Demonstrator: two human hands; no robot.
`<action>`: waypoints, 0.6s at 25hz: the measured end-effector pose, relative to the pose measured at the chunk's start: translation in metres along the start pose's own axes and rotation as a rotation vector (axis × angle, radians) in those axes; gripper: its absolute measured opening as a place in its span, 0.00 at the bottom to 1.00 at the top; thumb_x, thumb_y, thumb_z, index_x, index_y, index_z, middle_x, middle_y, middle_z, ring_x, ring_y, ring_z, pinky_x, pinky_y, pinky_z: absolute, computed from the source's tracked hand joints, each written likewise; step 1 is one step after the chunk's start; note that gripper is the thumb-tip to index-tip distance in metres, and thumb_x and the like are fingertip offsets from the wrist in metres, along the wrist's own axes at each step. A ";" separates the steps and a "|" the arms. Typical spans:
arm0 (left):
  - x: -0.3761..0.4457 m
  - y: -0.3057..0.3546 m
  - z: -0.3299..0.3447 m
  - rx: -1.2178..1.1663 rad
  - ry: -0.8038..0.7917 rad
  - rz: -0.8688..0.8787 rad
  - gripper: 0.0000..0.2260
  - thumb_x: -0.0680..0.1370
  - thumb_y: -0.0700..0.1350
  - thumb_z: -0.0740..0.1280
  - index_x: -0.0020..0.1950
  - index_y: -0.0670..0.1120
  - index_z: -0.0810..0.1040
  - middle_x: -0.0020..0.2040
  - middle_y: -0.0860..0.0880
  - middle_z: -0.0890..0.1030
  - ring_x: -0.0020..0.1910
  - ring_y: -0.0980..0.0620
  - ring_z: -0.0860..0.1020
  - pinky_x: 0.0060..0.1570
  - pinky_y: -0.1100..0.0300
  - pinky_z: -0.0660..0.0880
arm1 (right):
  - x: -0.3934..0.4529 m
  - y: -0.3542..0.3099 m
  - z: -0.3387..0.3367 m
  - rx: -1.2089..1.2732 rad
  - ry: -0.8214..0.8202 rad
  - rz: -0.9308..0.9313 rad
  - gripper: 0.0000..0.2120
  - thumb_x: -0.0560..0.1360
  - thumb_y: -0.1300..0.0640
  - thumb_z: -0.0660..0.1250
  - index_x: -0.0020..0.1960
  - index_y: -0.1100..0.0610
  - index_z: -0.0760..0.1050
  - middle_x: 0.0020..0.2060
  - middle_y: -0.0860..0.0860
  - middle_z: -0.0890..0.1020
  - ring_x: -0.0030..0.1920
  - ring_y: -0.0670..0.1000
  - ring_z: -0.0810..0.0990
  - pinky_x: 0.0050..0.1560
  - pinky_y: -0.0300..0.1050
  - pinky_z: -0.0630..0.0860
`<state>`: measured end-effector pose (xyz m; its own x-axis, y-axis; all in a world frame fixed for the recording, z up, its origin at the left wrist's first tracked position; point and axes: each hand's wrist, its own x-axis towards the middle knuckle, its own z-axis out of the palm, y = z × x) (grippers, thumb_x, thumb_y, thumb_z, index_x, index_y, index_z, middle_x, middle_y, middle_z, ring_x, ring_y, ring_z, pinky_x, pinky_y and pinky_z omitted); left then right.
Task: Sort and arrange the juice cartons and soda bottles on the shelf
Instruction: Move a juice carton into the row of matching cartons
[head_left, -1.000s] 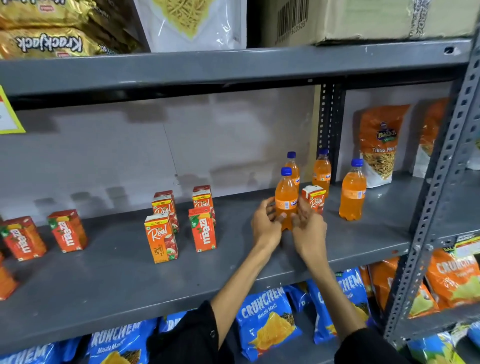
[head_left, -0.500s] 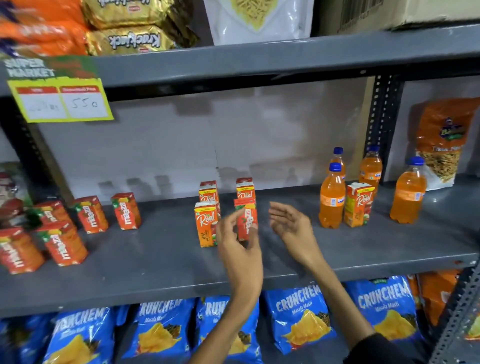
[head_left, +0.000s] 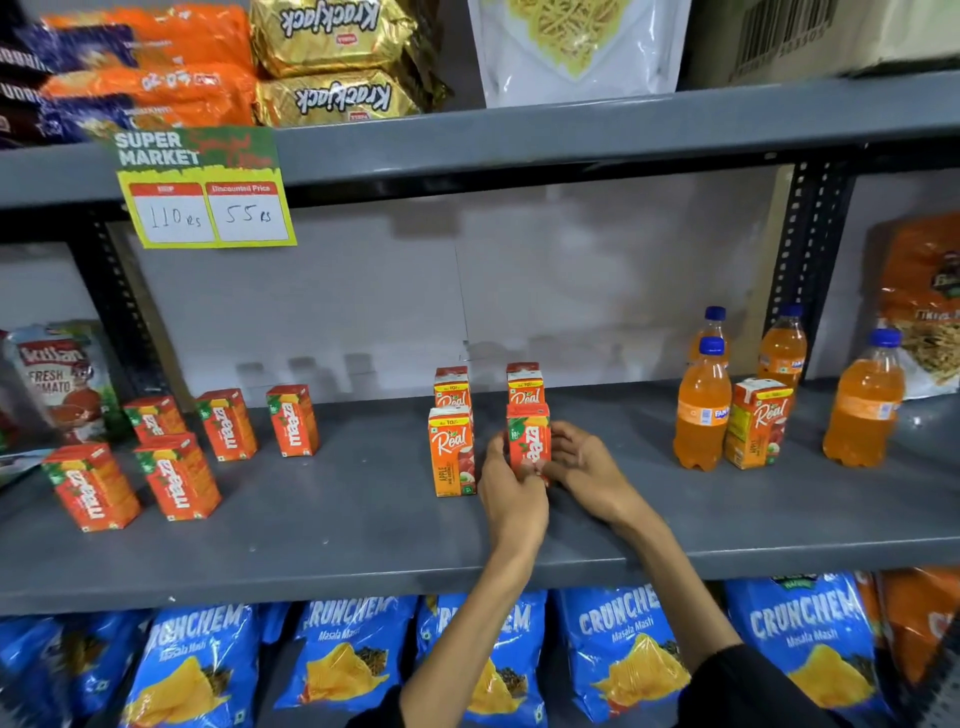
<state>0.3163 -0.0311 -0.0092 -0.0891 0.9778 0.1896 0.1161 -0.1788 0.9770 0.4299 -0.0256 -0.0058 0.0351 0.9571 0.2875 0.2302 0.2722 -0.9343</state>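
Observation:
On the grey middle shelf (head_left: 363, 525) a red Maaza carton (head_left: 528, 436) stands at the centre, held between my left hand (head_left: 511, 493) and my right hand (head_left: 584, 470). An orange Real carton (head_left: 451, 451) stands just left of it, and two more Real cartons (head_left: 524, 387) stand behind. Several Maaza cartons (head_left: 176, 478) are grouped at the left. At the right stand several orange soda bottles (head_left: 701, 408) with blue caps, and one Real carton (head_left: 756, 423) among them.
A price sign (head_left: 202, 192) hangs from the upper shelf, which carries biscuit packs and a cardboard box. Blue chip bags (head_left: 618, 654) fill the shelf below. A tomato pouch (head_left: 62, 379) stands far left, an orange snack bag (head_left: 924, 301) far right, by perforated uprights.
My view and both hands have shifted left, from the soda bottles to the middle cartons. Both hands have closed around the front Maaza carton.

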 end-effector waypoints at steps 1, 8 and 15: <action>-0.001 0.001 -0.001 -0.013 -0.012 0.001 0.20 0.78 0.32 0.65 0.69 0.47 0.74 0.61 0.48 0.82 0.61 0.50 0.80 0.63 0.53 0.78 | -0.005 -0.003 -0.002 0.001 -0.005 0.005 0.23 0.74 0.66 0.69 0.67 0.60 0.70 0.55 0.50 0.82 0.57 0.47 0.82 0.58 0.39 0.79; -0.041 0.006 -0.035 -0.122 -0.110 0.093 0.18 0.79 0.32 0.67 0.65 0.49 0.76 0.55 0.55 0.84 0.55 0.63 0.82 0.55 0.66 0.80 | -0.053 -0.028 -0.005 0.114 -0.069 0.011 0.20 0.74 0.69 0.68 0.60 0.51 0.74 0.54 0.49 0.84 0.57 0.47 0.83 0.52 0.37 0.79; -0.057 -0.002 -0.144 -0.193 -0.080 0.173 0.18 0.78 0.31 0.68 0.63 0.48 0.78 0.54 0.54 0.86 0.54 0.60 0.84 0.50 0.67 0.79 | -0.066 -0.054 0.079 0.203 -0.194 -0.026 0.20 0.72 0.69 0.70 0.62 0.55 0.75 0.54 0.53 0.84 0.56 0.51 0.83 0.57 0.43 0.79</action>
<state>0.1792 -0.1026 -0.0076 -0.0049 0.9351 0.3543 -0.0687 -0.3538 0.9328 0.3383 -0.0958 0.0090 -0.1595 0.9453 0.2846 0.0280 0.2925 -0.9559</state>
